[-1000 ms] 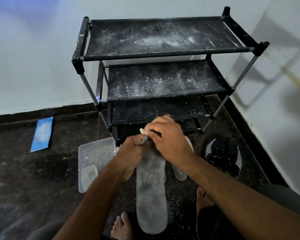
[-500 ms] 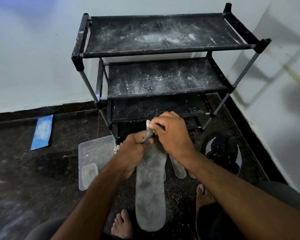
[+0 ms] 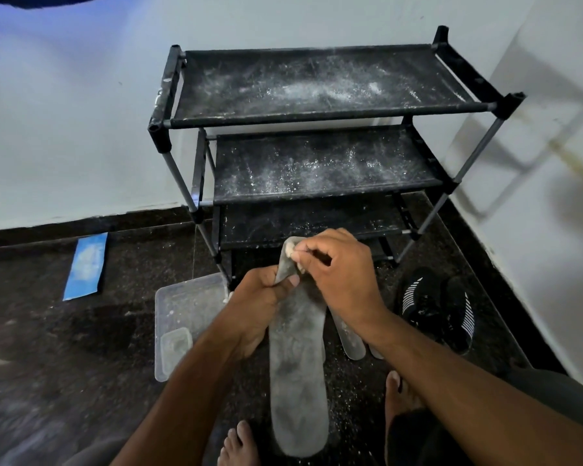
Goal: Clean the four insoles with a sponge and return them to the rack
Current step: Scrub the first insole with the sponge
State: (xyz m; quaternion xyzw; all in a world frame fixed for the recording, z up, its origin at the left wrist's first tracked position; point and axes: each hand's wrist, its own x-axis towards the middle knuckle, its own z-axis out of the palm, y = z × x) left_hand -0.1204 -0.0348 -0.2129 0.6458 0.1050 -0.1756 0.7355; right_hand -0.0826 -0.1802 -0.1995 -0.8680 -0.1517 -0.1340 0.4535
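A long grey dusty insole hangs lengthwise in front of me, toe end up. My left hand grips it near the top from the left, thumb on its face. My right hand pinches a small pale sponge against the insole's top tip. Other grey insoles lie on the floor under my right wrist, partly hidden. The black shoe rack stands behind, its shelves dusted with white powder and bare of insoles.
A clear plastic tray with a small container in it lies on the dark floor at left. A pair of black shoes sits at right near the wall. A blue strip lies far left. My bare feet show below.
My right hand has slid the sponge up along the insole to its top tip. The insole and both hands have risen slightly.
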